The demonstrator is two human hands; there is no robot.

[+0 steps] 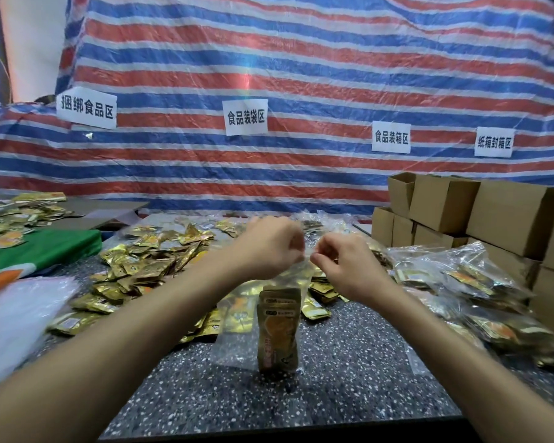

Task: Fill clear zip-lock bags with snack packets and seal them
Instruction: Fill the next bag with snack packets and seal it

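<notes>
**A:** In the head view, where was the bag?

**B:** The clear zip-lock bag (pixel 234 340) hung upright between both hands. Its bottom touched the speckled surface (pixel 333 394), and a stack of gold snack packets (pixel 279 330) stood inside it.

**A:** And the hands?

**B:** The left hand (pixel 269 244) and the right hand (pixel 343 260) were close together at the bag's mouth. The fingers (pixel 296 247) of each were curled narrow and, as far as I could tell, pinched the top edge. The zip strip was too blurred to show whether any part was closed.

**A:** So the step was sealing?

**B:** I judged so. To do it well, the two tracks should be lined up at one end, pinched together, then pressed along the whole mouth. The packets should stay low so none catches in the zip. Pushing a little air out first would help the bag lie flat.

**A:** What lay around it?

**B:** Loose packets (pixel 141 266) were heaped just behind the bag. Filled bags (pixel 461 289) lay to the right, near cardboard boxes (pixel 493 209).
</notes>
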